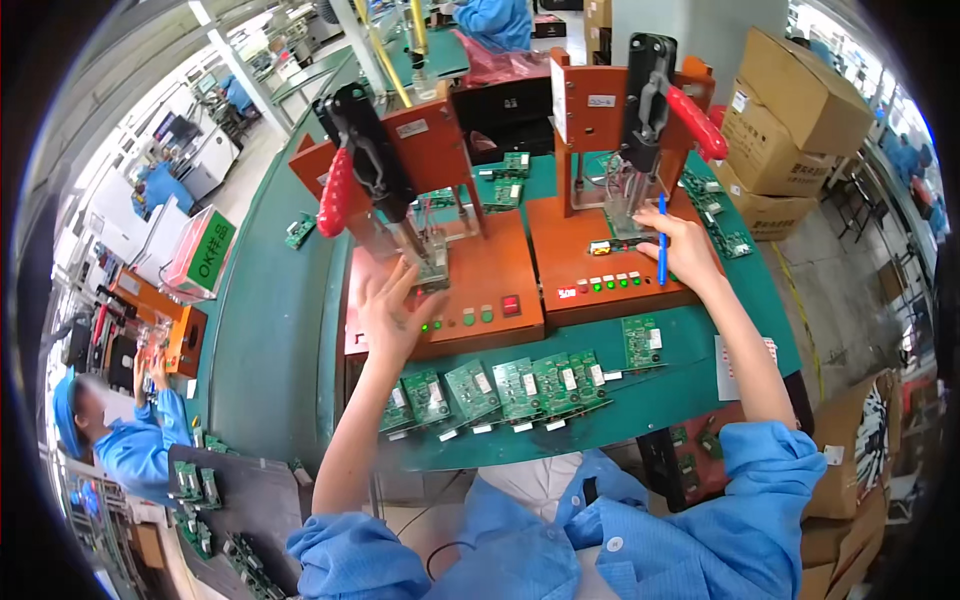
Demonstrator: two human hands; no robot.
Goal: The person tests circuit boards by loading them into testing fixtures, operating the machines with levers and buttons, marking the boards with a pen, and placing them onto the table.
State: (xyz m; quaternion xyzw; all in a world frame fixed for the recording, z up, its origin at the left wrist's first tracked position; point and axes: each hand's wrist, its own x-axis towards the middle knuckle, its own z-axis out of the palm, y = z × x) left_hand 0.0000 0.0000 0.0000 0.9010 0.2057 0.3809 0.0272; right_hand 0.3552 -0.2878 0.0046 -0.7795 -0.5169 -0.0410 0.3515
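Note:
Two orange test fixtures stand side by side on the green bench, each with a black lever and a red handle. My left hand [390, 305] is spread open over the base of the left fixture [470, 270], fingers near its clear nest. My right hand [680, 245] rests on the right fixture [590, 255] beside its nest and holds a blue pen [661, 240] upright between the fingers. A row of green circuit boards [500, 385] lies along the bench's near edge below both fixtures.
Cardboard boxes [790, 110] are stacked at the right. More green boards [505, 180] lie behind the fixtures. A clear bin with a green label [200, 250] sits at the left. Another person in blue [130, 440] works at lower left beside a tray of boards [215, 500].

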